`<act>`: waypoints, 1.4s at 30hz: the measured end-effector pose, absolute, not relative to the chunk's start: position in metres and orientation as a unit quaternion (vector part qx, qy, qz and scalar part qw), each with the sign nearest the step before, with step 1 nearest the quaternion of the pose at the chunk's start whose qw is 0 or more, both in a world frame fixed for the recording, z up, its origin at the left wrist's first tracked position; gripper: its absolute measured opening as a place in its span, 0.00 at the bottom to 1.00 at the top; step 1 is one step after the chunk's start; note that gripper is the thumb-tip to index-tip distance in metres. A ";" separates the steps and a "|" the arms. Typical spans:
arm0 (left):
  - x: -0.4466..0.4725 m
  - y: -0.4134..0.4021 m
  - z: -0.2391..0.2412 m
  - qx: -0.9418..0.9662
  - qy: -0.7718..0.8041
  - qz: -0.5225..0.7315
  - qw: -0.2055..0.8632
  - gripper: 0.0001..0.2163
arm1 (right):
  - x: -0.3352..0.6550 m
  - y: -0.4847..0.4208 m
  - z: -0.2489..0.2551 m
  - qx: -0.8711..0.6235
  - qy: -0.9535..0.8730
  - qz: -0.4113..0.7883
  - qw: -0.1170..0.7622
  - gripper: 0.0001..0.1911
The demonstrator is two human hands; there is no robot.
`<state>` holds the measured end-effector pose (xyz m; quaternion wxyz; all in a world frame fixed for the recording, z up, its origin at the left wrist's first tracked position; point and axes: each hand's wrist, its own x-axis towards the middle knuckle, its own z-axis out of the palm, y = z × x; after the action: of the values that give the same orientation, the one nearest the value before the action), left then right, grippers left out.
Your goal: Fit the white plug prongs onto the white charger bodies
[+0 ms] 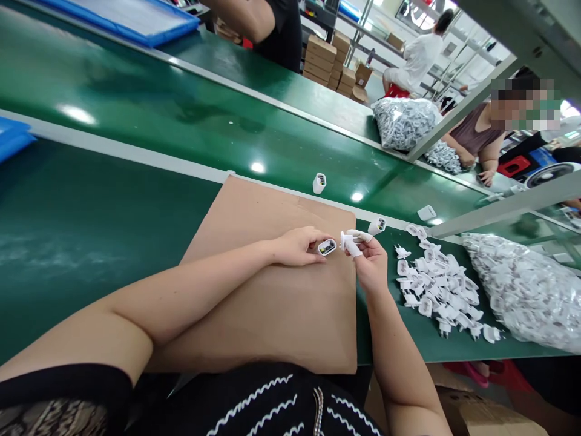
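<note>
The head view has the left hand [299,245] with thumb and fingers closed around a white charger housing [327,246], its open oval end angled toward the right hand [372,260]. That one pinches a two-pin plug cap [347,240] between digits wearing white finger cots [353,249]. Housing and cap are just apart, over the right part of a cardboard sheet [272,315].

To my eye, good handling here means a steady housing, fingers clear of its rim, and the cap's outline squared to the oval opening; meeting it skewed, the cap could catch on the dark innards.

Just beyond the right hand, a second housing [377,225] sits by the pale rail [113,147]; another housing [319,183] is on the green belt [181,133], open end showing. To the right, loose plug caps [438,284] are heaped on the green bench [91,230], beside a clear plastic bag [526,290] packed with small white parts, too jumbled to tell apart. Across the belt, a bulging bag [402,121] holds pale pieces, near a co-worker's hand [487,176]. Far left, a blue tray [175,36] shows a pale inside; its contents I can't tell.
</note>
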<state>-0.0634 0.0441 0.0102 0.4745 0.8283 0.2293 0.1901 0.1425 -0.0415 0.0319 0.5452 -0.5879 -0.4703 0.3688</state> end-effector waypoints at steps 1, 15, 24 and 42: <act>-0.064 0.044 0.011 0.835 0.223 0.182 0.470 0.20 | 0.142 -0.042 0.032 -0.585 -0.478 0.365 0.544 0.17; -0.060 0.049 0.001 0.840 0.217 0.206 0.452 0.18 | 0.140 -0.044 0.040 -0.578 -0.515 0.365 0.517 0.14; -0.059 0.050 -0.005 0.834 0.207 0.226 0.459 0.16 | 0.148 -0.048 0.046 -0.587 -0.686 0.117 0.414 0.06; -0.054 0.048 -0.009 0.828 0.213 0.258 0.451 0.07 | 0.118 -0.034 0.066 -0.556 -0.814 0.024 0.167 0.14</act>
<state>-0.0539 0.0483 -0.0091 0.4508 0.8276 0.2133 0.2577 0.1177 -0.0340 0.0659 0.1669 -0.5565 -0.8136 0.0244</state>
